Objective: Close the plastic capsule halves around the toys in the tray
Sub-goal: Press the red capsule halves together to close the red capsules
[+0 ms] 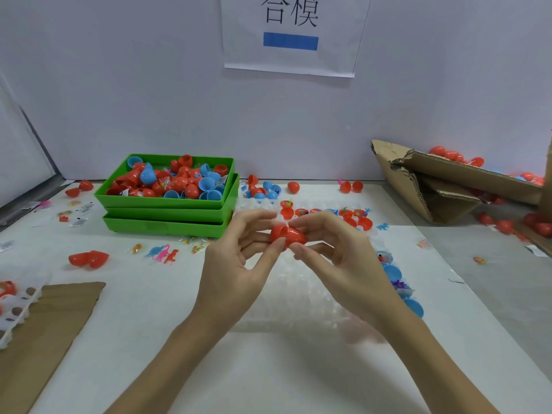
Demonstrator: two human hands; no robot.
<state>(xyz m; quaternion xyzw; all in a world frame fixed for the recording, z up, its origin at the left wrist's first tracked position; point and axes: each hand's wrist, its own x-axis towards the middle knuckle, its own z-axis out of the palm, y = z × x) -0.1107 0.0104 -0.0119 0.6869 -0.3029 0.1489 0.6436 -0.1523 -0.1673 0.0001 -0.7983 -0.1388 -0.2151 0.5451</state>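
Red capsule [288, 236] lying sideways, long axis left-right, pinched btwn both hands

We see two bare forearms rising from the lower edge of the frame, ending in our left hand [236, 264] and right hand [343, 258]; slim fingers [257, 216], short plain nails.

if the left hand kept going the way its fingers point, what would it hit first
The left hand points up and right; first in line is the red capsule it already pinches, then probably the right hand's fingers.
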